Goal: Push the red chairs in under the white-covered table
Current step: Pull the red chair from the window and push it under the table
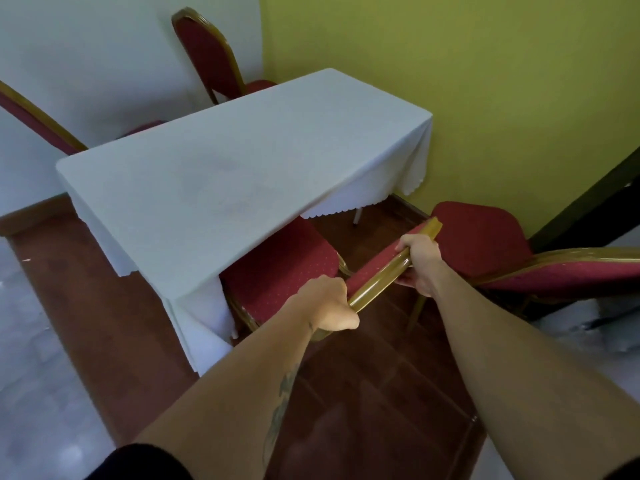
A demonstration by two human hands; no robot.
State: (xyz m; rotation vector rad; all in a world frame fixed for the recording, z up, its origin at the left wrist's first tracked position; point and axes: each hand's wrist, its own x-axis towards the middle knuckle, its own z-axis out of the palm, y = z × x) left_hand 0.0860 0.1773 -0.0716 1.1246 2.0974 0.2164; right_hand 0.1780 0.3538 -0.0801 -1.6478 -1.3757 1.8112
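A table under a white cloth (221,188) fills the middle of the view. A red chair with a gold frame (284,271) stands at its near side, the front of its seat tucked under the cloth. My left hand (329,306) grips the lower end of this chair's gold top rail. My right hand (419,261) grips the same rail higher up. A second red chair (485,237) stands to the right, out from the table. Two more red chairs, one at the far end (207,57) and one at the left (38,123), stand against the table.
A yellow-green wall (485,81) runs close behind the table's right end, and a white wall (86,46) lies beyond it. The floor is dark red-brown tile (363,393) with pale tile (34,393) at left. A dark diagonal beam (595,199) crosses at far right.
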